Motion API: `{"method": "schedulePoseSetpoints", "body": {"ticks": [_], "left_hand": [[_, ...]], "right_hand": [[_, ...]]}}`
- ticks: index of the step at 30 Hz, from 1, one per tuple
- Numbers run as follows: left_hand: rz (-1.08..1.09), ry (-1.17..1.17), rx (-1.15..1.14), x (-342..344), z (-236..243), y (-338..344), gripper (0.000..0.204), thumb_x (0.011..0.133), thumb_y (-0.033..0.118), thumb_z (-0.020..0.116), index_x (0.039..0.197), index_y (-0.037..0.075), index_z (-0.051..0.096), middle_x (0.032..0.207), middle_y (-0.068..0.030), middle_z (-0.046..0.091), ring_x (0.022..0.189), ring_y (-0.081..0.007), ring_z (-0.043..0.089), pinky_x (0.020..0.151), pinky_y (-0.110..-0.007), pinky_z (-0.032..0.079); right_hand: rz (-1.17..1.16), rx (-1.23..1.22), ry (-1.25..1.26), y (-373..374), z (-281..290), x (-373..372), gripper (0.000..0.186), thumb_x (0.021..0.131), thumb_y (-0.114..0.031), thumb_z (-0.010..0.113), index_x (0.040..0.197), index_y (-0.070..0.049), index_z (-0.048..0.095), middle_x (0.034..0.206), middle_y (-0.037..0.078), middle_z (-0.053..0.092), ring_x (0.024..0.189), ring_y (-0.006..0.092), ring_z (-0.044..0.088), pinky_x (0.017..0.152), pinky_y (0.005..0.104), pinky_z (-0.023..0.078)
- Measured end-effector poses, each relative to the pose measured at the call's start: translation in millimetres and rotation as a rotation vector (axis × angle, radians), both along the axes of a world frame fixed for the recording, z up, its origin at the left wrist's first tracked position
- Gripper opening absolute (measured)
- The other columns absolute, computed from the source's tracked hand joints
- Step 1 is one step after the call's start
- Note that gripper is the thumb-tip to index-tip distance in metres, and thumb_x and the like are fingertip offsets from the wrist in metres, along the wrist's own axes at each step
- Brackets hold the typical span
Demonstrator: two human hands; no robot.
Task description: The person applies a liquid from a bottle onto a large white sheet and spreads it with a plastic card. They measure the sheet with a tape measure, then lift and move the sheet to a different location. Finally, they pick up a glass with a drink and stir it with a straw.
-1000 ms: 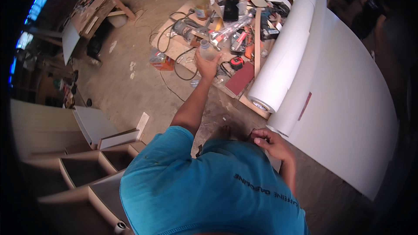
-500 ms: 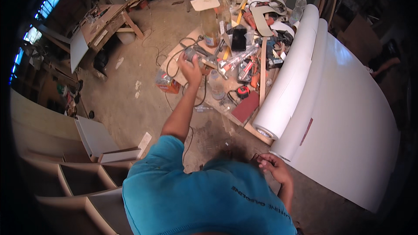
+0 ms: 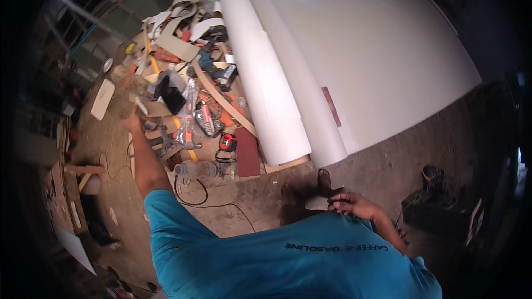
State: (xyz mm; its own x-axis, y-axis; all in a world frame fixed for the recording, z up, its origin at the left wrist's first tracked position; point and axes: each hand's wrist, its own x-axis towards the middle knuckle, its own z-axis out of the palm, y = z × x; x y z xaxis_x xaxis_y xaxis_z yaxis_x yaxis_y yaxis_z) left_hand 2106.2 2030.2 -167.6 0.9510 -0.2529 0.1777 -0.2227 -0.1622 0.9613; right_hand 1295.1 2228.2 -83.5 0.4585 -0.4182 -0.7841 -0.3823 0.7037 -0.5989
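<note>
My left hand (image 3: 131,117) reaches to the work surface's left edge, beside a beige piece and amber containers (image 3: 121,73); its fingers are blurred. A black flat object (image 3: 169,94) and a bagged hammer (image 3: 189,127) lie right of it. Nearer me are a clear plastic bottle (image 3: 199,170), a red tape measure (image 3: 228,142) and a dark red board (image 3: 247,152). My right hand (image 3: 349,205) is curled at my front, around something too small to make out.
Two white rolls (image 3: 269,99) lie along the clutter, against a broad white sheet (image 3: 399,66). A drill (image 3: 220,72) is among the tools. A cord (image 3: 233,206) trails on the floor. A dark box (image 3: 438,216) sits at right, a wooden bench (image 3: 69,199) at left.
My left hand has left the clear bottle, gone to a grey tool, then moved to the beige piece and amber containers. The view has swung, shifting the work surface leftward.
</note>
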Motion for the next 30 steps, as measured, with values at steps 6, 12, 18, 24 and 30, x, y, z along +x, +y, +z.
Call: {"method": "schedulePoseSetpoints", "body": {"ticks": [6, 12, 18, 24, 30], "left_hand": [[-0.013, -0.125, -0.070, -3, 43, 46, 0.073, 0.074, 0.026, 0.090, 0.127, -0.011, 0.056, 0.128, -0.0193, 0.062, 0.111, -0.0299, 0.062, 0.093, -0.044, 0.053], [-0.157, -0.419, -0.211, -80, 197, 124, 0.061, 0.084, 0.026, 0.081, 0.127, -0.010, 0.058, 0.129, -0.0171, 0.062, 0.110, -0.0258, 0.062, 0.101, -0.039, 0.048], [-0.761, -0.256, -0.190, -224, 304, 177, 0.054, 0.090, 0.020, 0.070, 0.134, -0.007, 0.052, 0.127, -0.0150, 0.061, 0.111, -0.0254, 0.061, 0.100, -0.040, 0.048], [-0.822, -0.251, 0.221, -490, 265, 152, 0.060, 0.075, 0.024, 0.086, 0.121, -0.002, 0.058, 0.101, -0.0108, 0.071, 0.092, -0.0225, 0.068, 0.086, -0.037, 0.054], [-0.829, -0.417, 0.492, -650, 222, 99, 0.073, 0.068, 0.024, 0.087, 0.126, -0.004, 0.053, 0.106, -0.0226, 0.070, 0.097, -0.0339, 0.071, 0.087, -0.040, 0.055]], "right_hand": [[0.042, -0.029, -0.021, -8, -16, -2, 0.044, 0.100, -0.025, 0.062, 0.135, 0.000, 0.055, 0.113, 0.004, 0.067, 0.092, 0.0118, 0.065, 0.078, 0.0266, 0.053], [-0.053, -0.025, -0.114, -52, -4, -20, 0.037, 0.099, -0.019, 0.064, 0.130, -0.002, 0.056, 0.112, 0.007, 0.069, 0.082, 0.0125, 0.067, 0.070, 0.0290, 0.055], [-0.046, -0.583, -0.034, -133, 43, -2, 0.042, 0.092, -0.010, 0.070, 0.131, -0.003, 0.057, 0.100, 0.004, 0.066, 0.074, 0.0104, 0.061, 0.067, 0.0251, 0.049], [-0.100, -1.783, -0.278, -170, 165, 37, 0.076, 0.076, -0.028, 0.082, 0.143, -0.011, 0.050, 0.128, 0.011, 0.058, 0.105, 0.0233, 0.057, 0.082, 0.0359, 0.046], [0.125, -2.115, -0.144, -216, 183, -25, 0.060, 0.074, -0.021, 0.077, 0.131, -0.009, 0.062, 0.123, 0.008, 0.065, 0.100, 0.0238, 0.060, 0.078, 0.0323, 0.044]]}}
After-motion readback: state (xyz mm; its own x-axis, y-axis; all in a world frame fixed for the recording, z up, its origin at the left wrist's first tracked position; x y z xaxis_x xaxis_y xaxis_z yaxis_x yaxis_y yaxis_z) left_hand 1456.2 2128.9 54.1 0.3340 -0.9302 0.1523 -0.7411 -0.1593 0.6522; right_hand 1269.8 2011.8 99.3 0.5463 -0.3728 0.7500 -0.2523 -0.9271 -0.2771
